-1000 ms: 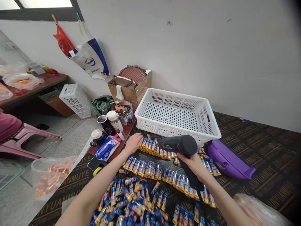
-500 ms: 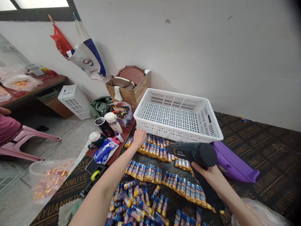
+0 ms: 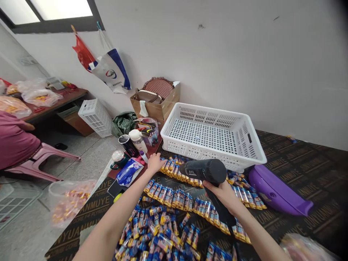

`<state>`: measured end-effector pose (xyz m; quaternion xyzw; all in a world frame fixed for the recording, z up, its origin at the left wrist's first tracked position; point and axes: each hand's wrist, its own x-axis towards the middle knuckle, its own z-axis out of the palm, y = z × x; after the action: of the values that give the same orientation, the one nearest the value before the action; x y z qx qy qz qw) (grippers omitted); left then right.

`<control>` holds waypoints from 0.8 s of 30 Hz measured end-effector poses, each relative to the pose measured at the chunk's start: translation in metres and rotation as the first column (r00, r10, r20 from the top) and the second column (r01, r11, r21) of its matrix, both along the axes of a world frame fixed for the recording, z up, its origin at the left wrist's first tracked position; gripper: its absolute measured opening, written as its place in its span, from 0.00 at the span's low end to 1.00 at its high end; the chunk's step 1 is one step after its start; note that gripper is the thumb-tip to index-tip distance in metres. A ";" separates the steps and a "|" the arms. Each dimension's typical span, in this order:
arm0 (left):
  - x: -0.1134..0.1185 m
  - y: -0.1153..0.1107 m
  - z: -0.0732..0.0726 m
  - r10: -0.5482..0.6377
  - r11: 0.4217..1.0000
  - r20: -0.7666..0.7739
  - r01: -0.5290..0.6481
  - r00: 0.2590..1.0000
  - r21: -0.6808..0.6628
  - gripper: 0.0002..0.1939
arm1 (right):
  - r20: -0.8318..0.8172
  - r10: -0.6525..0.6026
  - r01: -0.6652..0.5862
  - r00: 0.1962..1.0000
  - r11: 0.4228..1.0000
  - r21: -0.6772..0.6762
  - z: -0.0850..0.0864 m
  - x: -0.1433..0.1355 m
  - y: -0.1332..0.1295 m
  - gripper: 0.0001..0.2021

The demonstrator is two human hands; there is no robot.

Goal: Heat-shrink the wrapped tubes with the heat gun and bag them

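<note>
My right hand (image 3: 221, 190) grips the handle of a black hair dryer (image 3: 202, 170). Its nozzle points left, over a row of small tubes (image 3: 174, 170) with blue ends and yellow ends. At the left end of that row is my left hand (image 3: 155, 164), its fingers stretched and a little apart; whether they touch the end tubes I cannot tell. Nearer to me lies another row of upright-packed tubes (image 3: 168, 195), and below it a loose pile of tubes (image 3: 160, 232). Part of the back row is hidden behind the dryer.
A white plastic crate (image 3: 214, 152) stands against the wall, beside a purple plastic piece (image 3: 280, 192). Cups, a bottle (image 3: 138, 140) and a blue packet (image 3: 129, 172) crowd the left edge. A person in pink (image 3: 17, 141) sits at another table.
My left hand has left the crate's front corner and moved left and down to the row's end. The hair dryer has shifted left along the tubes. The whole view has turned slightly left.
</note>
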<state>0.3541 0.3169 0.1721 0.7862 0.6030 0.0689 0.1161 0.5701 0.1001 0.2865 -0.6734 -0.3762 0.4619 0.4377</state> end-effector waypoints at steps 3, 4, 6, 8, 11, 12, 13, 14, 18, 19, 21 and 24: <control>0.021 -0.005 -0.011 0.094 0.994 -0.013 -0.095 0.995 -0.060 0.41 | 0.047 -0.069 0.071 0.997 0.996 -0.046 -0.002 0.028 -0.030 0.17; 0.025 -0.005 -0.014 0.115 0.990 -0.019 -0.116 0.993 -0.081 0.44 | 0.069 -0.094 0.098 0.993 0.993 -0.059 -0.003 0.039 -0.042 0.17; 0.029 -0.005 -0.018 0.133 0.985 -0.028 -0.136 0.991 -0.105 0.46 | 0.110 -0.153 0.160 0.982 0.985 -0.067 -0.005 0.060 -0.063 0.16; 0.030 -0.005 -0.019 0.135 0.986 -0.024 -0.136 0.991 -0.101 0.46 | 0.141 -0.204 0.215 0.969 0.974 -0.066 -0.007 0.077 -0.079 0.16; 0.028 -0.003 -0.020 0.134 0.985 -0.012 -0.135 0.991 -0.105 0.46 | 0.147 -0.251 0.265 0.957 0.960 -0.085 -0.007 0.084 -0.087 0.16; 0.028 -0.002 -0.020 0.143 0.983 -0.009 -0.143 0.990 -0.117 0.46 | 0.134 -0.255 0.268 0.958 0.960 -0.087 -0.006 0.081 -0.085 0.16; 0.027 -0.001 -0.021 0.157 0.979 -0.004 -0.156 0.988 -0.128 0.45 | 0.117 -0.254 0.265 0.960 0.960 -0.086 -0.005 0.076 -0.081 0.16; 0.026 0.000 -0.021 0.177 0.975 0.002 -0.175 0.984 -0.139 0.43 | 0.095 -0.244 0.253 0.965 0.964 -0.085 -0.004 0.070 -0.075 0.17; 0.020 0.004 -0.019 0.238 0.958 0.021 -0.231 0.971 -0.171 0.34 | -0.045 -0.136 0.133 0.990 0.989 -0.069 -0.003 0.039 -0.048 0.19; 0.017 0.005 -0.018 0.238 0.955 0.018 -0.231 0.971 -0.184 0.34 | -0.075 -0.108 0.103 0.991 0.992 -0.066 -0.004 0.033 -0.043 0.19; 0.011 0.004 -0.016 0.227 0.954 -0.003 -0.223 0.974 -0.202 0.39 | -0.097 -0.080 0.074 0.992 0.995 -0.071 -0.006 0.026 -0.036 0.19; 0.007 0.002 -0.014 0.208 0.956 -0.058 -0.216 0.976 -0.199 0.44 | -0.064 -0.123 0.118 0.990 0.991 -0.066 -0.010 0.030 -0.040 0.19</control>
<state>0.3607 0.3192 0.1584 0.7021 0.6896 0.0042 0.1773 0.5998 0.0605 0.2760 -0.6919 -0.3053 0.4688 0.4565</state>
